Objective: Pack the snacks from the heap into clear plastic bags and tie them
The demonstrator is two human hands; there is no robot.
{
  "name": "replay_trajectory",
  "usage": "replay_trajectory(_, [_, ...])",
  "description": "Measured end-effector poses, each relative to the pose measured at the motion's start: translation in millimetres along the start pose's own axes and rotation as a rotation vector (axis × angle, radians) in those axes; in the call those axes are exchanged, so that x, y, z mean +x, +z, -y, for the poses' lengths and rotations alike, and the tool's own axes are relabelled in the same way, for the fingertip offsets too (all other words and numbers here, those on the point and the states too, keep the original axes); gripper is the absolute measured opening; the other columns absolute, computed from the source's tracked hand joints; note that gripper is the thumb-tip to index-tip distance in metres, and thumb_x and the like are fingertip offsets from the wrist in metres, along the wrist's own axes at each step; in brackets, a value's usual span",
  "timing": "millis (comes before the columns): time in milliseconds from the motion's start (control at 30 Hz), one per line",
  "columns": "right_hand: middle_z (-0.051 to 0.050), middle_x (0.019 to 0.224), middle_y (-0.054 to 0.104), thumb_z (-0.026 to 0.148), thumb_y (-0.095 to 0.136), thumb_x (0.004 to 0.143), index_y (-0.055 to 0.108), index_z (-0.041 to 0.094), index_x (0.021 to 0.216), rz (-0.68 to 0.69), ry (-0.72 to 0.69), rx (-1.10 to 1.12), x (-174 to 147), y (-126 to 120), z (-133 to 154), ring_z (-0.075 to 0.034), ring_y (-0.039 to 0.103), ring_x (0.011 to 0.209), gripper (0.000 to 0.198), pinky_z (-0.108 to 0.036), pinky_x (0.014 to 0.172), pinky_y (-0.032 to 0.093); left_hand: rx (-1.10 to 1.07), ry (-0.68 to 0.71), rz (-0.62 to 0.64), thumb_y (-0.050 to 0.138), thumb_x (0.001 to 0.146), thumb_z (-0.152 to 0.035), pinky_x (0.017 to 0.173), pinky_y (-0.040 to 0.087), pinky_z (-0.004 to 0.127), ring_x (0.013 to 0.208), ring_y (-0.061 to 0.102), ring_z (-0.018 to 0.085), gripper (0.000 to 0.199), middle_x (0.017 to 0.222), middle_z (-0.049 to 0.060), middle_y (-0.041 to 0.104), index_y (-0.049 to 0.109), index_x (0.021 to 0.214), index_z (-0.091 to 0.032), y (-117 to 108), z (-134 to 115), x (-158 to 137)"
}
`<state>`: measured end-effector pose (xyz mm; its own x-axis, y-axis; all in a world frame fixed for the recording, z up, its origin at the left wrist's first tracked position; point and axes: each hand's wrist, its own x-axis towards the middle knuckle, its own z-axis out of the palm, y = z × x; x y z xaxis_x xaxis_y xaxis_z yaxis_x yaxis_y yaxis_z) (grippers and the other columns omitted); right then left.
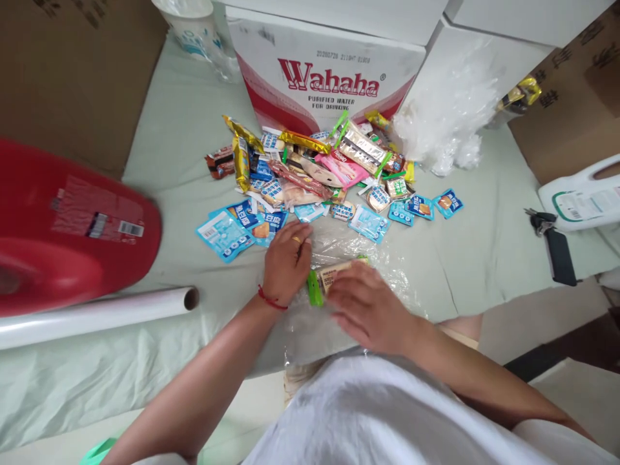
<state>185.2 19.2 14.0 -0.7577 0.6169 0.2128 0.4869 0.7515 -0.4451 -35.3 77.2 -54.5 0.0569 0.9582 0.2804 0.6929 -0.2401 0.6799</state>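
A clear plastic bag (310, 332) lies flat on the cloth in front of me. My left hand (288, 258), palm down with fingers bent together, grips its left side near the pile of snacks; the fingertips are partly hidden. A wrapped snack bar (316, 287) with green ends lies over the bag. My right hand (371, 300) is blurred, its fingers apart and stretched across the bar, covering much of it. Just beyond my left hand are blue snack packets (227, 234). Behind them rises a mixed pile of wrapped snacks (310, 165).
A Wahaha carton (329, 71) stands behind the pile, with bunched clear plastic bags (448, 113) to its right. At left are a red container (72, 226) and a white roll (97, 315). A white jug (588, 197) and keys with a black fob (557, 248) lie at right.
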Motion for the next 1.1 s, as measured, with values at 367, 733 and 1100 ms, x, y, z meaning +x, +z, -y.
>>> replay_trajectory(367, [-0.007,0.106,0.076,0.026,0.048,0.107,0.068,0.019,0.117,0.111,0.041,0.484,-5.4,-19.5,-3.2,-0.016,0.068,0.103,0.023,-0.032,0.095,0.055,-0.001,-0.032,-0.038,0.044,0.102,-0.031,0.118,0.045,0.051,0.134,0.059,0.027,0.036,0.133,0.012,0.071,0.069,0.125,-0.017,-2.4,-2.8,-0.9])
replay_trajectory(733, [-0.009,0.104,0.074,0.031,0.054,0.104,0.070,0.020,0.118,-0.010,0.183,0.300,29.7,-45.8,-28.5,-0.021,0.065,0.097,0.023,-0.036,0.091,0.052,-0.005,-0.024,-0.067,0.046,0.099,-0.028,0.118,0.044,0.054,0.135,0.057,0.029,0.037,0.137,0.015,0.067,0.064,0.129,-0.016,-4.1,-0.3,-4.6])
replay_trajectory(1100, [-0.010,0.140,0.067,0.046,0.063,0.100,0.062,0.022,0.140,0.686,-0.111,0.677,-6.9,-39.0,21.4,-0.021,0.064,0.126,0.047,-0.031,0.106,0.051,-0.022,-0.068,-0.082,0.051,0.094,-0.024,0.115,0.047,0.050,0.129,0.060,0.028,0.023,0.129,0.012,0.068,0.070,0.106,-0.018,-2.9,-3.9,-4.5])
